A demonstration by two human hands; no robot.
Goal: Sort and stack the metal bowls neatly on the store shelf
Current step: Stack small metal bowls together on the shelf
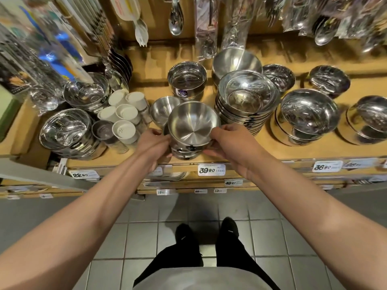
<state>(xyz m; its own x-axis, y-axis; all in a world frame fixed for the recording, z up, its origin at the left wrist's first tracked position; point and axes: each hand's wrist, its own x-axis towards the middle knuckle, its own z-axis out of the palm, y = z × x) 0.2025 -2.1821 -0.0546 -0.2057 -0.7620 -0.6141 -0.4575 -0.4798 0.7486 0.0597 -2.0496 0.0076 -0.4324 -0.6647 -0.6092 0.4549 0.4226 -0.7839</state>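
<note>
Bowl stack [189, 141] sits right at the front edge of the shelf [289, 151], dead centre, with a brushed steel bowl on top that leans a bit toward the camera instead of sitting flat. Left hand [151, 146] and right hand [228, 143] are curled in on opposite sides, fingers pinching the rim and the sides just below it, so it's a proper two-handed hold.

My guess is the step is seating that top bowl into the ones under it. To do it well I'd level the rim first, line it up over the bowl below, then ease it down evenly. Drop one side first and it'll probably wedge or clang. Also, the stack is so near the edge that I'd nudge it back a little.

Counts, as far as I can make out: one small loose bowl [162, 110] just behind on the left, one straight-sided pot [187, 79] with a blue sticker behind that, one tall nested stack [246, 103] just beside on the right (too many rims to count cleanly), four shiny bowl piles further right, two big ones on the left. Five white-capped shakers [123, 114] in a cluster, I think.
</note>
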